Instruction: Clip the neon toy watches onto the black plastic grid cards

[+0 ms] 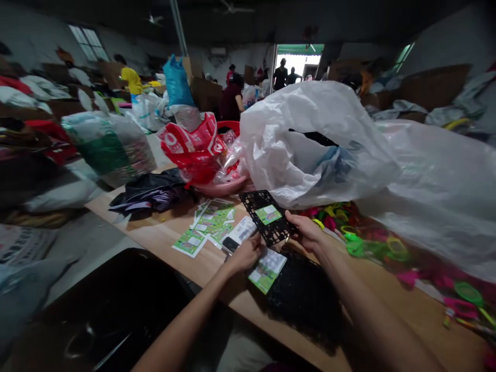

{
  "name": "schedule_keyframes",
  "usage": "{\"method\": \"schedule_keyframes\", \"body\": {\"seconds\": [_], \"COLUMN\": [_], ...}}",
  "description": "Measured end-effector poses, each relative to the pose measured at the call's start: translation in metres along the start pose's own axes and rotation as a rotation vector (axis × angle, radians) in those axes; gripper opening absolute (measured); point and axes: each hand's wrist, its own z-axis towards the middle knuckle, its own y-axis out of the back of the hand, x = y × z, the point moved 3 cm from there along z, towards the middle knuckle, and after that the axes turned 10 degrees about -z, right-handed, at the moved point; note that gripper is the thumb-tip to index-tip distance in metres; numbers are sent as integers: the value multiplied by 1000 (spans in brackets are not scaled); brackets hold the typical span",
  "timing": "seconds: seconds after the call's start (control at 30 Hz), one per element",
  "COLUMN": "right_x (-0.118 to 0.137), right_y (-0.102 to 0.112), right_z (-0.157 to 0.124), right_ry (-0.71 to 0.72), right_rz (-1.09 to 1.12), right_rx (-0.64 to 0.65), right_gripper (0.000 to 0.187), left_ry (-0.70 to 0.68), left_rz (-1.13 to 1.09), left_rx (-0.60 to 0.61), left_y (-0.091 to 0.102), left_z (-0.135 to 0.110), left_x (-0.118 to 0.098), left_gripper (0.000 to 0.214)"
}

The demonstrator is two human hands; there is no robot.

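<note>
A right hand [306, 232] grips the edge of a black perforated plastic grid frame [273, 235], raised at a tilt above a long wooden table [151, 227] near its front edge, with a green-and-white printed card [268, 214] lying across the frame's centre. A left hand [244, 254], fingers curled in close beside the frame, sits just above a small dark rectangular object [230, 245]; whether it holds anything cannot be told. Below it, a second green-and-white card [267, 269] lies on the edge of a stack of black mesh sheets [304, 294]. Holding the frame by its rim leaves the card uncovered, a sound grip for keeping it in view.

Loose green-and-white cards [211, 222] and a white printed slip [243, 230] are spread towards the table's middle. Behind them sit a crumpled dark plastic sheet [151, 191], a pink plastic basin [220, 188] holding a red-and-white plastic bag [194, 147], and a large translucent white sack [310, 144]. Bright plastic rings in green, pink and yellow [372, 240] heap towards the right end. Further back, a worker in a yellow shirt [132, 80] and another in maroon [231, 101] stand among stacked sacks, with 2 figures silhouetted in a bright doorway [298, 64].
</note>
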Motion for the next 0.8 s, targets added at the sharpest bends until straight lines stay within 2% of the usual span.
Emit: {"method": "schedule_keyframes", "body": {"seconds": [0.13,0.23,0.4,0.63,0.8], "right_x": [-3,-6,-14,-19,-14], "right_y": [-17,-22,-10,4,13], "right_z": [10,20,32,33,14], "right_ry": [-107,-162,-183,-148,-29], "right_rz": [-30,-46,-62,-158,-304], "right_rx": [41,10,-87,-195,-326], "right_gripper": [51,44,42,38,10], "left_ry": [65,100,137,189,259], "left_rz": [-28,-54,-103,-208,-387], "left_rx": [-63,-143,-272,-452,-512], "left_y": [-4,0,14,35,47], "left_z": [-2,-8,-12,-11,-40], "left_x": [20,28,27,22,14], "left_gripper": [29,31,32,29,35]}}
